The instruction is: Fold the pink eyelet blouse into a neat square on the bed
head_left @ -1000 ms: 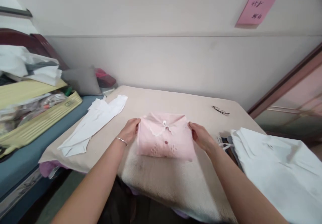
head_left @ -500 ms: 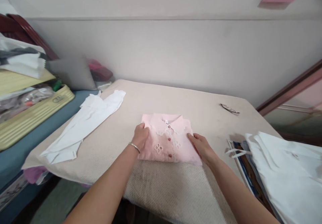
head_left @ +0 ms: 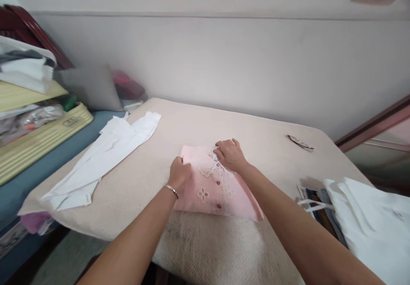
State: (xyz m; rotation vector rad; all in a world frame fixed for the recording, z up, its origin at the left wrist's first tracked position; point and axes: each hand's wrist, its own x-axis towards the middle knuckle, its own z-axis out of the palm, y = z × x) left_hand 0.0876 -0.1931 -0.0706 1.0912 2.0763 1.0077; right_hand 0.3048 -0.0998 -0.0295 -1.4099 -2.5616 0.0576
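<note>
A: Starting at nine o'clock, what lies there?

B: A yellow ribbed case [head_left: 41, 137] under stacked linens, then a long white garment [head_left: 102, 159] stretched out on the beige table cover [head_left: 198, 251], its length running from seven o'clock up toward one.

A: And the hands?

B: The left hand [head_left: 179, 174], wearing a thin bracelet [head_left: 171, 189], curls its fingers round the left edge of the folded pink blouse [head_left: 218, 191]. The right hand [head_left: 229, 154] rests palm down on the collar at the blouse's twelve o'clock end, fingers loosely bent, pressing it flat.

A: How does the blouse lie?

B: Near the table's front middle, button row up. Its collar points to twelve o'clock, hem to five; the long axis tilts slightly that way.

A: Further right?

B: Spectacles [head_left: 300, 143] at two o'clock, well apart; white cloth [head_left: 371, 221] over some bags at four. A plain pale wall [head_left: 224, 63] stands behind.
</note>
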